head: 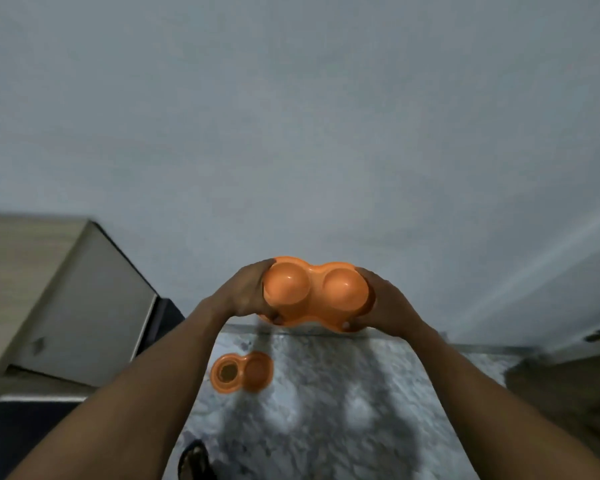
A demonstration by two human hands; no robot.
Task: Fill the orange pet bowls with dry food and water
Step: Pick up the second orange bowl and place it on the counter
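Both hands, left hand (248, 292) and right hand (387, 303), are gripping the orange double bowl (314, 294) by its ends; below them, a second double bowl (241, 372) is lying on the floor (343, 393).

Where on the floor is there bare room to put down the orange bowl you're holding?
The speckled floor is bare right of the other orange bowl, from the wall down to the sandal. It is tighter at left, between that bowl and the cabinet, and far right by a blurred dark shape.
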